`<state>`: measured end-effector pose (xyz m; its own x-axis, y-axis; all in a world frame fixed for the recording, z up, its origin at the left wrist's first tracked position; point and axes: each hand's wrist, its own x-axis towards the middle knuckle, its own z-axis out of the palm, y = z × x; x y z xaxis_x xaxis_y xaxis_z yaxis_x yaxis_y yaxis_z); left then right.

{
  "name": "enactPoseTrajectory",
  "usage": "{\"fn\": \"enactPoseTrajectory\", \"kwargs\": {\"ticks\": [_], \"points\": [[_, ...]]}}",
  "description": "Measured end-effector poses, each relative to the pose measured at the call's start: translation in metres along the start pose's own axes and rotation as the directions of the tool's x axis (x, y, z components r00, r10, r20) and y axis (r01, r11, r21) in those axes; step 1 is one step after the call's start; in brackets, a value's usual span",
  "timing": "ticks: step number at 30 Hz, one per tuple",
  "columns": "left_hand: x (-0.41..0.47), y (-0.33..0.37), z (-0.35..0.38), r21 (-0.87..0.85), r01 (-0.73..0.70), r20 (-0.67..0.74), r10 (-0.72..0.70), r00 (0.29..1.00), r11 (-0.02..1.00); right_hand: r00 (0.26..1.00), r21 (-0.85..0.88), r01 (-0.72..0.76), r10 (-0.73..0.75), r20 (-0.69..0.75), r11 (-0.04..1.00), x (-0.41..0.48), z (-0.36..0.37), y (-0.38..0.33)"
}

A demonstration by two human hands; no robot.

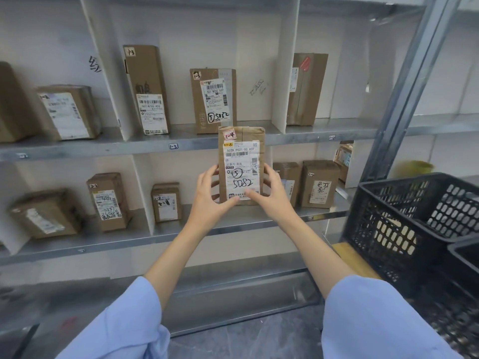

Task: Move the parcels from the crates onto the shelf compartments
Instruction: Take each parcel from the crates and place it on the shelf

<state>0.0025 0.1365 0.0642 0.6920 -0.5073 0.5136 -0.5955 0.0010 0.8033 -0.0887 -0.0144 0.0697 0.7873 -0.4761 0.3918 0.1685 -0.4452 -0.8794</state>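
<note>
Head view, both hands (pixel 211 200) outstretched, gripping upright parcel (pixel 241 164)

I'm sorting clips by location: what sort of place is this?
Probably a parcel sorting or pickup room: a metal shelf split into numbered compartments, labelled cardboard parcels standing in them, a black crate alongside, and both hands holding a parcel marked 1-4.

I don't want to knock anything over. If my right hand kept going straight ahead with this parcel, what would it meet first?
Probably the small boxes on the lower shelf, just behind the right hand. The held parcel partly hides them, so depth is uncertain.
</note>
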Motion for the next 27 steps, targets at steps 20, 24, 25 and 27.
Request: {"fn": "enactPoseTrajectory", "kwargs": {"ticks": [20, 24, 25, 27], "points": [[0.114, -0.002, 0.142, 0.054, -0.146, 0.14, 0.137, 0.981, 0.988, 0.994, -0.111, -0.026, 0.014, -0.108, 0.994, 0.082, -0.145, 0.056], [0.158, 0.005, 0.187, 0.067, -0.171, 0.107, 0.163, 0.981, 0.983, 0.993, -0.108, -0.007, -0.007, -0.121, 0.994, 0.12, -0.191, 0.068], [0.169, 0.008, 0.198, 0.076, -0.183, 0.097, 0.175, 0.98, 0.98, 0.992, -0.106, -0.001, -0.012, -0.125, 0.994, 0.13, -0.203, 0.072], [0.191, 0.017, 0.217, 0.106, -0.21, 0.084, 0.202, 0.976, 0.972, 0.99, -0.116, 0.008, -0.024, -0.136, 0.993, 0.15, -0.229, 0.079]]}}
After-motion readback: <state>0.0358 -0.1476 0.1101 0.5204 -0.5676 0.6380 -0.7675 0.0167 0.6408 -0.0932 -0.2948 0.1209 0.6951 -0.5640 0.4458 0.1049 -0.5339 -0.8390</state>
